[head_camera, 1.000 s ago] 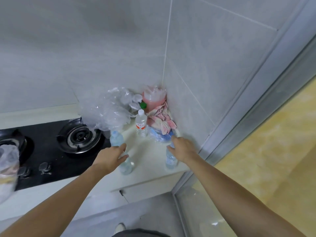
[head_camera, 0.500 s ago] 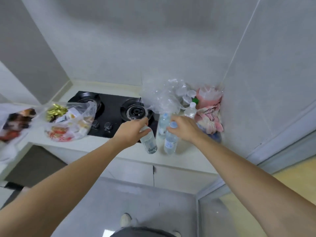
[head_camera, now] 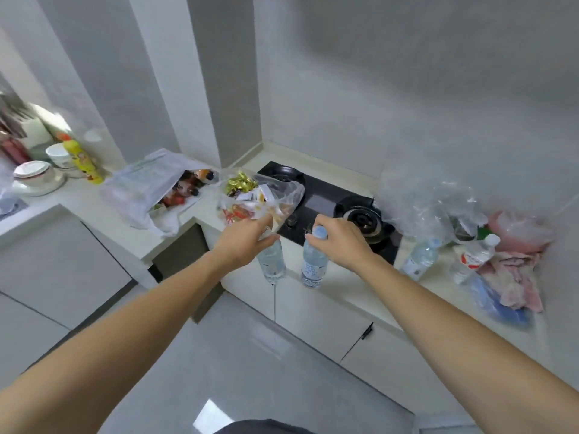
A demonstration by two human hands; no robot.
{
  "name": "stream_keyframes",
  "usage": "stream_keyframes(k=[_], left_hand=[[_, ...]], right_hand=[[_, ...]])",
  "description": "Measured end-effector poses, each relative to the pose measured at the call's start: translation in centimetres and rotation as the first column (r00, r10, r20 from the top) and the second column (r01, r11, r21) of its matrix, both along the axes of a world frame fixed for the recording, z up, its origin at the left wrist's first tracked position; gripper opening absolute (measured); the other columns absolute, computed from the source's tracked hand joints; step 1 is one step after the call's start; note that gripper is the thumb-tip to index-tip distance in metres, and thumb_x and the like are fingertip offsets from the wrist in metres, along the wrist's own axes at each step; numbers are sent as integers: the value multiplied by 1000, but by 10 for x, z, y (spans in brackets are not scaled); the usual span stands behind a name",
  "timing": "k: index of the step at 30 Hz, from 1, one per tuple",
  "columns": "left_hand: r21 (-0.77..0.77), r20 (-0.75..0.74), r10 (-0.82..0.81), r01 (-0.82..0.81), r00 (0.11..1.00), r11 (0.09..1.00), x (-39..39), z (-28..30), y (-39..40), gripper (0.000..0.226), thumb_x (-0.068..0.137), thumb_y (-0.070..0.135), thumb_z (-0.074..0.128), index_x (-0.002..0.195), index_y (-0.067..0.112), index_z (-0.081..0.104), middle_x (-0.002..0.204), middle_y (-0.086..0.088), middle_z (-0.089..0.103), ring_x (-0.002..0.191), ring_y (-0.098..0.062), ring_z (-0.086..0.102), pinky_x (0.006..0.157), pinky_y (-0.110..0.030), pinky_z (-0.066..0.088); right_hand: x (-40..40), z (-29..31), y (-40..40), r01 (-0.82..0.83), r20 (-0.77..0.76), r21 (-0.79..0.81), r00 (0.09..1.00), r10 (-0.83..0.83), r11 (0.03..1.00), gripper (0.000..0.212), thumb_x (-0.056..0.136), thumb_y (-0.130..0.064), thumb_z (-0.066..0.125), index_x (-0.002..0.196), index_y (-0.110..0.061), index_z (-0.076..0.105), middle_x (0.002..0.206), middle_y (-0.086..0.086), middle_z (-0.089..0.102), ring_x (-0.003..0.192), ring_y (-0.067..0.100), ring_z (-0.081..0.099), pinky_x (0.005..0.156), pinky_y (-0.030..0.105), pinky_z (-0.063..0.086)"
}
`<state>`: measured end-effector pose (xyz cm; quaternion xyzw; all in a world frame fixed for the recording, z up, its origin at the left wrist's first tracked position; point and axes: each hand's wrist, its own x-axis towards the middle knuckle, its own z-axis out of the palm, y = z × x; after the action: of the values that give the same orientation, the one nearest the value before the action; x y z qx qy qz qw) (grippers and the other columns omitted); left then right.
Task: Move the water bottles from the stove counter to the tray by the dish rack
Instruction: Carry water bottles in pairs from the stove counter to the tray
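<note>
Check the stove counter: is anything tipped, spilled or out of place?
No spill shows. Two water bottles remain on the counter, a blue-capped bottle and a white-capped bottle; both look tilted, perhaps lens distortion. A crumpled pink cloth lies beside them.

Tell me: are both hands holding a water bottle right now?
Yes, the left hand grips one bottle and the right hand grips another bottle.
</note>
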<state>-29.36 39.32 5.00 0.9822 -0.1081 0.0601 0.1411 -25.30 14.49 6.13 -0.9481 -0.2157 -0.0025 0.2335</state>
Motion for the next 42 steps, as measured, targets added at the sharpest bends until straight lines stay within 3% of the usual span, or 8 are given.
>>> stream_keyframes(k=[6,13,18,21,26,30,36,42], left_hand=[[31,22,169,-169,985,985,-45,14,151,34,101,53,49,104,19,47,82,-4,61,74,-27,59,56,-37,36],[-71,48,484,-481,874,874,-133,26,316,28,100,52,52,103,25,46,88,1,64,75,-22,58,61,-40,47],[-113,47,706,-698,707,707,-199,30,413,30,99,52,55,101,23,50,85,2,63,74,-21,57,61,-40,49],[-76,37,798,-794,602,603,-232,33,465,29,99,52,54,101,23,52,85,4,60,75,-20,54,56,-34,38],[-93,-8,931,-928,364,362,-287,42,548,28,97,54,56,96,27,48,86,5,59,80,-24,57,64,-39,47],[-90,6,983,-979,182,182,-321,53,592,28,98,52,55,94,26,47,84,7,59,76,-17,54,54,-32,33],[-133,19,1000,-991,-10,-7,-370,59,645,26,99,52,54,89,29,47,72,7,56,67,-14,53,56,-36,39],[-153,36,993,-983,-110,-104,-433,45,715,30,97,53,55,83,28,48,66,6,57,63,-13,54,53,-35,39]], right_hand=[[-6,5,168,-198,0,45,980,198,979,23,90,-47,68,89,-29,53,93,-3,61,88,23,59,68,34,40],[-20,16,373,-469,17,38,883,468,883,30,87,-54,64,85,-27,52,80,-3,62,78,23,60,64,39,47],[-42,16,514,-652,24,44,758,651,757,29,86,-52,65,84,-25,52,80,-1,65,76,24,59,63,39,46],[-57,17,595,-747,19,51,664,748,662,27,85,-51,63,82,-25,54,80,-2,65,77,24,60,65,38,47],[-80,19,725,-882,39,58,469,882,467,28,84,-56,63,86,-28,58,84,-6,67,80,19,61,65,35,47],[-106,32,813,-951,67,31,310,948,309,26,86,-52,62,88,-26,57,87,-5,67,82,21,59,67,35,47],[-158,38,920,-990,87,69,126,988,120,24,85,-49,65,87,-25,60,84,-6,68,79,19,61,69,36,52],[-232,28,1019,-998,92,64,9,996,3,26,86,-50,66,90,-24,61,82,-4,68,78,20,61,68,36,52]])
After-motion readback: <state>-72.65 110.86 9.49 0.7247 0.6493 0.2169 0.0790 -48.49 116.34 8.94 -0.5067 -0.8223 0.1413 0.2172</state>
